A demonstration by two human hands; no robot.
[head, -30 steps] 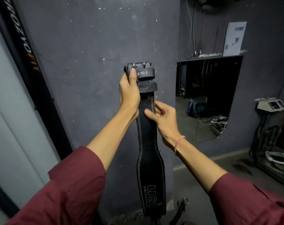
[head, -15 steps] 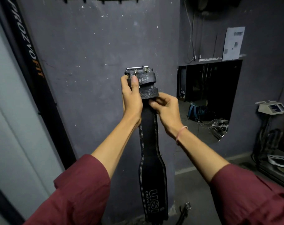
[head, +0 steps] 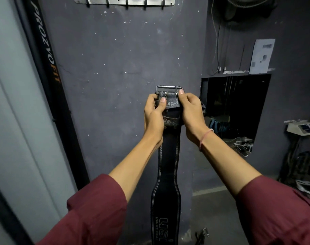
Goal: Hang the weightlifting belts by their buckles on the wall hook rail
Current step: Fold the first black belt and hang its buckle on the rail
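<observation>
Left hand (head: pixel 154 112) curled round the left side of the belt's top end, thumb across the front just under the buckle (head: pixel 169 89). Right hand (head: pixel 191 114) grips the right side at the same height, thumb tip up against the buckle's right corner, fingers wrapped behind. Both hands closed on the weightlifting belt (head: pixel 168 165), arms stretched forward, maroon sleeves (head: pixel 97 209) pushed back to the forearm. Thin pink band (head: pixel 206 138) on the right wrist.

Belt is black with pale stitching, held upright in front of the wall (head: pixel 115 59), buckle end on top. It hangs straight down between the forearms, widens lower down, and shows a "USI UNIVERSAL" print near the bottom edge of the view. The buckle's metal roller bar sticks up above the thumbs; whether the prongs are free cannot be told.

Hook rail (head: pixel 124 0): a metal strip with dark hooks at the top edge of the view, on the same wall, well above the buckle, not touching it. No belt on the hooks that show.

Left: black vertical strip (head: pixel 46 55) with "PROZVOFIT" lettering beside a pale panel. Right: dark rectangular opening (head: pixel 239 96) in the wall with a blue bag (head: pixel 219 125) visible in it, a paper sheet (head: pixel 262 56) above, cables (head: pixel 217 41) hanging, a small grey device (head: pixel 299 129) further right. Small metal clip (head: pixel 203 234) on the floor (head: pixel 219 209) beside the belt's lower end.
</observation>
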